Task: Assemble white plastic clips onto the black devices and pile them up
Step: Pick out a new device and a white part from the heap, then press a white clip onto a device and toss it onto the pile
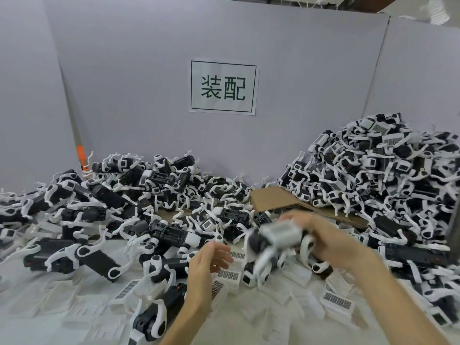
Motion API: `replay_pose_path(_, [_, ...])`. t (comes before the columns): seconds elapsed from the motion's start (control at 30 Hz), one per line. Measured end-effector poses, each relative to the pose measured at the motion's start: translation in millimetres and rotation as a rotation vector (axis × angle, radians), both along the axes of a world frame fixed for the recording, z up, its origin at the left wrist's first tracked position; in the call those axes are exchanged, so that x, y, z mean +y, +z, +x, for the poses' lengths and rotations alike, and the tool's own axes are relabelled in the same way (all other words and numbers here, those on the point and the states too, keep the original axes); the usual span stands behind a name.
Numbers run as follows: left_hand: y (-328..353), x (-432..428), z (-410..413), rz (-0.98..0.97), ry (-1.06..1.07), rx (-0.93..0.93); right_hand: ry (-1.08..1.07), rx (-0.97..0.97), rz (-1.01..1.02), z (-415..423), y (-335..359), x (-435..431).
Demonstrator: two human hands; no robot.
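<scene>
1. The grey partition (149, 70) is standing right behind the cardboard sheet (271, 199), filling the whole back of the view.
2. To the right of the cardboard, the tall pile (385, 175) of black devices with white clips on them is rising high and spilling onto the sheet's right edge.
3. To the left of the cardboard, a lower heap (112, 195) of the same devices is sprawling out wide.
4. In front of the cardboard, loose white clips (336, 298) with barcode labels are lying scattered flat.
5. High above the cardboard, a paper sign (223, 87) is hanging on the partition.
6. The right hand (323, 235) is hovering just in front of the cardboard, fingers curling round a device.
7. The left hand (206, 265) is floating nearer and to the left of the cardboard, fingers relaxed and holding nothing.
8. The held device (278, 235) is showing blurred in that right-hand grasp, white clip parts hanging below it, clear of the heaps.
</scene>
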State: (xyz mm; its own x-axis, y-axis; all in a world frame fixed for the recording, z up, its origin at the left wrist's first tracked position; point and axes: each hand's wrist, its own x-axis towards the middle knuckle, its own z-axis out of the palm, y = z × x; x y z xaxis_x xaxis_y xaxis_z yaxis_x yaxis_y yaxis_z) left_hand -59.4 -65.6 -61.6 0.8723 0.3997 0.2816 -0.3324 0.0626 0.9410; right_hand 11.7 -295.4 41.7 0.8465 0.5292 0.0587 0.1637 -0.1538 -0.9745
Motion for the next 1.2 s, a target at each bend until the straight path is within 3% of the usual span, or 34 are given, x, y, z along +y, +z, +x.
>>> replay_pose_path(0.1, [-10,-2,3,-0.015,-0.024,-0.037,-0.428,-0.245,0.439,29,80,-33])
replay_pose_path(0.17, [-9,-4,7,0.012,-0.036,-0.012,-0.505,-0.142,0.757,51,129,-50])
replay_pose_path(0.2, [-7,-4,7,0.018,-0.037,-0.015,-0.539,-0.122,0.708,63,148,-52])
replay_pose_path(0.3, [-8,-1,2,-0.017,-0.036,-0.032,-0.601,-0.312,0.197,74,149,-45])
replay_pose_path(0.4, [-4,-3,4,-0.058,0.003,-0.003,-0.490,-0.493,-0.050,59,94,-14])
replay_pose_path(0.53, [-2,-6,-1,-0.072,0.047,0.019,-0.204,-0.517,-0.495,40,-7,46])
replay_pose_path(0.63, [0,-6,-4,-0.075,0.120,-0.050,-0.033,-0.503,-0.529,31,-58,102])
replay_pose_path(0.8, [1,-1,-6,-0.118,0.261,-0.144,0.024,-0.716,-0.662,19,-73,157])
replay_pose_path(0.93, [0,1,-5,-0.078,0.325,-0.160,0.106,-0.781,-0.825,16,-76,155])
replay_pose_path(1.2, [-1,1,-5,-0.038,0.355,-0.129,0.131,-0.844,-0.839,10,-66,132])
